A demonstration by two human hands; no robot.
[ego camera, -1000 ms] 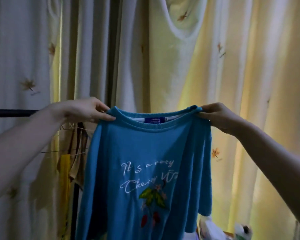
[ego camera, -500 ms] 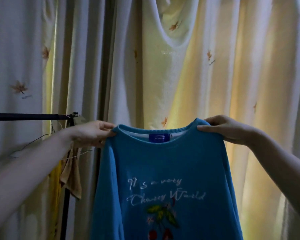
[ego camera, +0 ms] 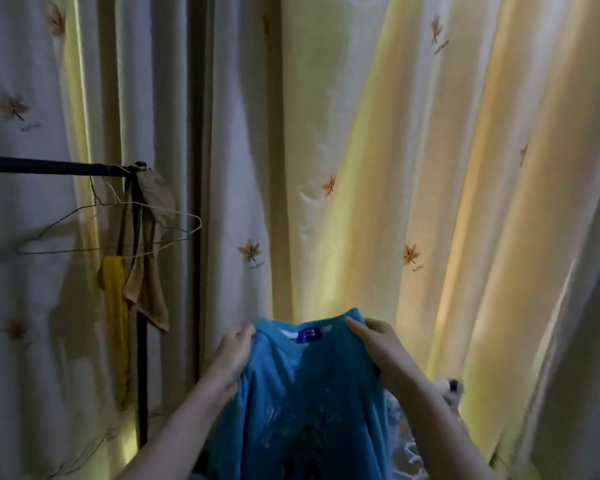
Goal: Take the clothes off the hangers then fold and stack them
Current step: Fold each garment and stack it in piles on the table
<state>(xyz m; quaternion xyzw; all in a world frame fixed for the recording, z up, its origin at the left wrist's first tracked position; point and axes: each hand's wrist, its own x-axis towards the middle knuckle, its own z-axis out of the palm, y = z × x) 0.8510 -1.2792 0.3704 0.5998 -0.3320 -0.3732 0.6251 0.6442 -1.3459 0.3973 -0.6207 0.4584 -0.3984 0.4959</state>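
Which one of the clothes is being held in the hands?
The blue sweater, gripped near its collar by the left hand and right hand. The yellow cloth and tan cloth only hang at the dark rack.

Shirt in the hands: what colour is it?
The shirt is bright blue, with a darker blue neck label; the head view shows it best.

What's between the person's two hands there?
In the head view, the blue sweater stretches between the left hand and right hand, its label roughly midway.
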